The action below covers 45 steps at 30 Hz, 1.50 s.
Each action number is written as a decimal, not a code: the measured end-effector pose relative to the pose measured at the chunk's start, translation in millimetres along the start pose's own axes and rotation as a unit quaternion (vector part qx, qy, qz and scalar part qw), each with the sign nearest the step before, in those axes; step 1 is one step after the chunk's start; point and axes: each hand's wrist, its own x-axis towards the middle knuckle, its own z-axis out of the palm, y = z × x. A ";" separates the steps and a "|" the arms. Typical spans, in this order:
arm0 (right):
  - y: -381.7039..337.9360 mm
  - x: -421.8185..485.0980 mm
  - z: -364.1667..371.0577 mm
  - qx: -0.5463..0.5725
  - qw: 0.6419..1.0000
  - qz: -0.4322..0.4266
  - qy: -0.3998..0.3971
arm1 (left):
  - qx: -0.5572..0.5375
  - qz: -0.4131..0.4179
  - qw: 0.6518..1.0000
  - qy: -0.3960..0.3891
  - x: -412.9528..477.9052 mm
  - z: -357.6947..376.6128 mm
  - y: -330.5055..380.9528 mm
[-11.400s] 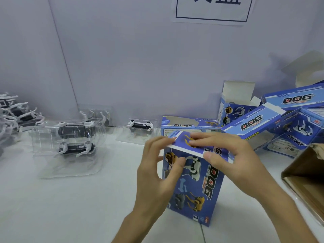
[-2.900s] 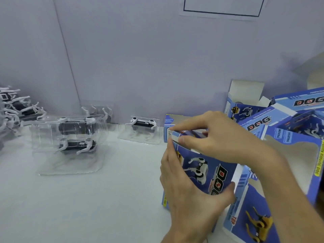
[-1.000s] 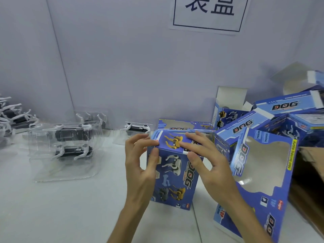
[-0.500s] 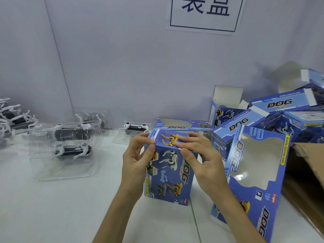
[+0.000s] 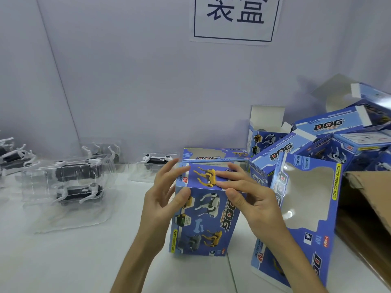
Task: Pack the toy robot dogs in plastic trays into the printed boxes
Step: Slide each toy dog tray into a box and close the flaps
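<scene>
Left hand [image 5: 161,200] and right hand [image 5: 255,205] touch the printed box [image 5: 204,220] — upright

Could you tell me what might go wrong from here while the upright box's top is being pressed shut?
The top flap of the upright box lies under the right hand, fingers flat; if not fully tucked, it could spring open or crease. The left hand steadies the box mainly with its thumb, so hard pressing might tip it. The windowed box stands close beside the right forearm; a nudge could topple it.
</scene>
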 end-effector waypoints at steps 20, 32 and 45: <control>-9.9 -1.8 -42.4 0.040 0.883 0.466 0.047 | 0.355 0.386 0.847 -0.091 -43.3 72.8 -23.4; -24.2 1.5 -65.3 0.253 0.859 -0.005 0.446 | 0.333 0.332 0.881 -0.048 -45.8 71.2 -32.8; 3.4 -13.6 -101.6 -0.265 0.809 0.228 0.473 | 0.400 0.126 0.895 -0.155 -49.2 76.6 -44.9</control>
